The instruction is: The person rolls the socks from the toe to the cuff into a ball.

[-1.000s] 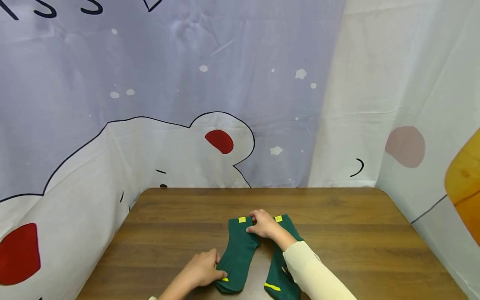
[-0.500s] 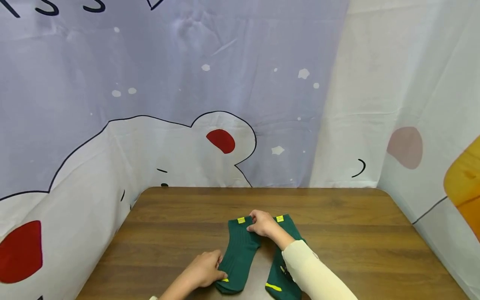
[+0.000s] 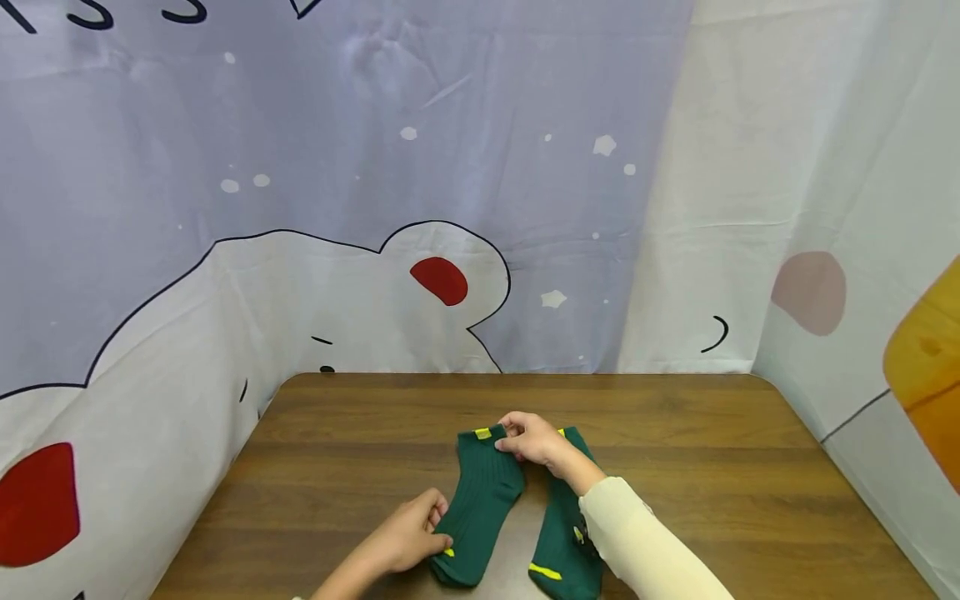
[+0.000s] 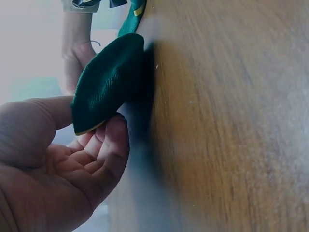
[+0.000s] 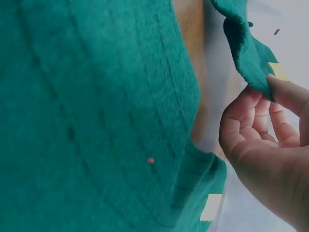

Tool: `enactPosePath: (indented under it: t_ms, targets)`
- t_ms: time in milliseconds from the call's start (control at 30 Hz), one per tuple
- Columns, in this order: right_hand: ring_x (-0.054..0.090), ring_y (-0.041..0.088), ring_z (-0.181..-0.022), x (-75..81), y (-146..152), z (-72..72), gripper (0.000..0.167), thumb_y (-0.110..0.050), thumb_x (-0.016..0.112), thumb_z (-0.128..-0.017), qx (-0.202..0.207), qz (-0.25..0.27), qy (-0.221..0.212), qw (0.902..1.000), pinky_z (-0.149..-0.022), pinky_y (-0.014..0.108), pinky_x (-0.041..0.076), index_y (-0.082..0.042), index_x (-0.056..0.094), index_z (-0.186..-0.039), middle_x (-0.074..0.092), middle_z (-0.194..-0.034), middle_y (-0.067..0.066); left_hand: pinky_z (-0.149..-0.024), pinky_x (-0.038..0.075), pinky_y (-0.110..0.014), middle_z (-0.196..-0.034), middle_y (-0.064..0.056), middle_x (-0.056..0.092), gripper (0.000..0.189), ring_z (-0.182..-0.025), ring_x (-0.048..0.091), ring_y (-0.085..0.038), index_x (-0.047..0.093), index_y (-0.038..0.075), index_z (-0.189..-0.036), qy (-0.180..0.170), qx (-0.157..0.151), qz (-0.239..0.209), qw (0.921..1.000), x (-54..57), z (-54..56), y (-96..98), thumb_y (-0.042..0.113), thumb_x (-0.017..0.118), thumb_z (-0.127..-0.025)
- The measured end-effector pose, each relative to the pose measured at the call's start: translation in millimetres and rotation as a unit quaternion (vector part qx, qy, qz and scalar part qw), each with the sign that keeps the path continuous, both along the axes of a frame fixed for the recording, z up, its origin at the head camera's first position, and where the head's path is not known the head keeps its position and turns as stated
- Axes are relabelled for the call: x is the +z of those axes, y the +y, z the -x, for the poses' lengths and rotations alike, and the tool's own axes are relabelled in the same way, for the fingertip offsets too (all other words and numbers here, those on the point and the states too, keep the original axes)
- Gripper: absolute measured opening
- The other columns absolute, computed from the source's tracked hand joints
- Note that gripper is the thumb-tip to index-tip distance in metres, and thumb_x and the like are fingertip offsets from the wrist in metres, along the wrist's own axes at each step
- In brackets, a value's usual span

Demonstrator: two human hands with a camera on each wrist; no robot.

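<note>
Two dark green ribbed socks are side by side, each with a yellow tag at the cuff and a yellow stripe at the toe. My left hand (image 3: 408, 533) pinches the toe end of the left sock (image 3: 480, 508) between thumb and fingers. At that sock's cuff corner, my right hand (image 3: 534, 440) pinches the fabric. The left wrist view shows the toe (image 4: 108, 82) raised off the wood, its shadow below. In the right wrist view the cuff (image 5: 256, 72) is pinched too. The right sock (image 3: 558, 533) lies flat, partly hidden under my right forearm.
Both socks are over a brown wooden table (image 3: 360, 442) with rounded far corners. Behind it hangs a printed cloth backdrop (image 3: 337, 150), and more cloth (image 3: 840, 358) hangs along the right side.
The left sock has risen slightly off the table, held at both ends. Both hands have moved up a little with it. The right sock stays in place.
</note>
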State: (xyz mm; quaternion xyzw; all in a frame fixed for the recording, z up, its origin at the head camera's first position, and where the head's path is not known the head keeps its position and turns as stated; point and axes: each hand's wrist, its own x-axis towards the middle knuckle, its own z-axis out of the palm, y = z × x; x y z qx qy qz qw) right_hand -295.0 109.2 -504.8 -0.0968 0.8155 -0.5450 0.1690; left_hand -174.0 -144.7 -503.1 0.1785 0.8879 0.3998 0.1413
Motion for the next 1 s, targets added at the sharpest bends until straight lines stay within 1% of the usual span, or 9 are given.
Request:
enactPosePath:
  t_ms: [67, 167, 300, 400, 533, 767, 1000]
  targets:
    - [0.052, 0.014, -0.066, 1.1, 2.0, 0.2, 0.027, -0.006, 0.072, -0.091, -0.005, 0.015, -0.009, 0.9998, -0.064, 0.028, 0.048, -0.003, 0.065, -0.117, 0.055, -0.084, 0.001, -0.066, 0.038, -0.025, -0.088, -0.002, 0.050, 0.032, -0.076, 0.047, -0.012, 0.053, 0.008, -0.103, 0.005, -0.002, -0.006, 1.0000, 1.7, -1.0, 0.2, 0.011, 0.079, -0.085]
    - [0.051, 0.016, -0.068, 4.2, 5.0, 0.2, 0.027, -0.005, 0.072, -0.092, -0.010, 0.034, -0.021, 0.9992, -0.063, 0.030, 0.048, -0.002, 0.065, -0.117, 0.052, -0.083, 0.002, -0.067, 0.039, -0.025, -0.089, -0.002, 0.050, 0.032, -0.077, 0.047, -0.013, 0.053, 0.008, -0.104, 0.004, -0.003, -0.015, 0.9999, 4.6, -2.0, 1.1, 0.011, 0.078, -0.086]
    - [0.051, 0.017, -0.074, 8.5, 9.2, 0.2, 0.026, -0.007, 0.071, -0.093, -0.012, 0.036, -0.028, 0.9989, -0.067, 0.033, 0.052, -0.002, 0.063, -0.118, 0.050, -0.084, 0.002, -0.068, 0.039, -0.024, -0.090, -0.002, 0.050, 0.033, -0.078, 0.047, -0.013, 0.053, 0.008, -0.106, 0.001, -0.006, -0.021, 0.9998, 7.6, -2.5, 2.8, 0.012, 0.079, -0.086]
    - [0.051, 0.017, -0.077, 10.2, 12.2, 0.5, 0.026, -0.008, 0.071, -0.094, -0.015, 0.041, -0.036, 0.9984, -0.069, 0.035, 0.053, -0.002, 0.063, -0.117, 0.049, -0.085, 0.002, -0.068, 0.040, -0.024, -0.091, -0.002, 0.051, 0.034, -0.079, 0.048, -0.011, 0.053, 0.009, -0.107, 0.003, -0.012, -0.025, 0.9996, 9.3, -3.3, 3.9, 0.013, 0.079, -0.086]
    - [0.051, 0.016, -0.075, 10.7, 15.2, 1.1, 0.025, -0.008, 0.072, -0.093, -0.021, 0.055, -0.048, 0.9971, -0.067, 0.033, 0.052, -0.001, 0.062, -0.115, 0.049, -0.085, 0.002, -0.068, 0.041, -0.024, -0.092, -0.002, 0.051, 0.036, -0.080, 0.048, -0.012, 0.053, 0.008, -0.109, 0.003, -0.020, -0.037, 0.9991, 11.8, -5.7, 5.2, 0.015, 0.080, -0.086]
    - [0.052, 0.015, -0.074, 12.5, 19.4, 1.2, 0.024, -0.008, 0.072, -0.093, -0.026, 0.060, -0.058, 0.9962, -0.066, 0.030, 0.052, -0.001, 0.064, -0.114, 0.051, -0.084, 0.001, -0.070, 0.042, -0.023, -0.095, -0.002, 0.052, 0.037, -0.083, 0.049, -0.013, 0.053, 0.007, -0.111, -0.008, -0.028, -0.060, 0.9978, 16.2, -9.7, 9.3, 0.016, 0.079, -0.087]
    - [0.055, 0.014, -0.073, 13.7, 27.2, 0.9, 0.024, -0.006, 0.071, -0.093, -0.021, 0.073, -0.058, 0.9955, -0.067, 0.032, 0.053, 0.002, 0.062, -0.115, 0.052, -0.084, 0.002, -0.072, 0.043, -0.023, -0.096, -0.002, 0.052, 0.038, -0.084, 0.051, -0.012, 0.053, 0.008, -0.112, -0.009, -0.035, -0.065, 0.9972, 15.2, -9.5, 15.3, 0.017, 0.080, -0.087]
